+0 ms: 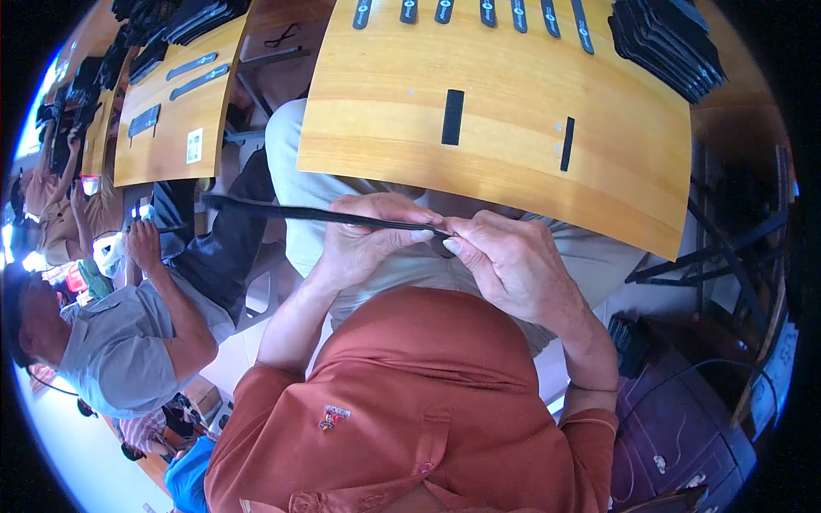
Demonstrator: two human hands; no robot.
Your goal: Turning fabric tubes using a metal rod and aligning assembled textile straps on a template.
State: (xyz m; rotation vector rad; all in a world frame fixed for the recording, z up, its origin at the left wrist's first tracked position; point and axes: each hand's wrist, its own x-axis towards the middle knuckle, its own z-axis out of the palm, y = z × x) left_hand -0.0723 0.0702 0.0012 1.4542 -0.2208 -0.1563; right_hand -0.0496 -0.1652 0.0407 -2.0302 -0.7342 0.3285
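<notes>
Black strap (291, 212) — held in both hands over the lap, just off the near edge of the worktop (376, 128), not resting on it. Long free end sticks out to the left, past the left hand (359, 238); other end sits at the right hand (517, 256).

Left-hand fingers closed on the strap, thumb below, the others along the top. Right-hand fingers pinching the short end, thumb against bent forefinger; fingertips of both hands close together, exact contact there too small to tell.

On the worktop: wider black strip (453, 117) near the middle, narrower black strip (567, 144) to its right, well apart, both lying flat. Row of seven dark tabs (488, 12) along the far side, each with a pale marking. Stack of black pieces (667, 47) at the far right corner, fanned a bit.

Left side — second table (171, 158) with two dark tabs (198, 82), a small black piece (144, 121), a white card (195, 145). Co-worker in a grey shirt (128, 342) seated beside it, forearm raised; what that hand holds is unclear.
</notes>
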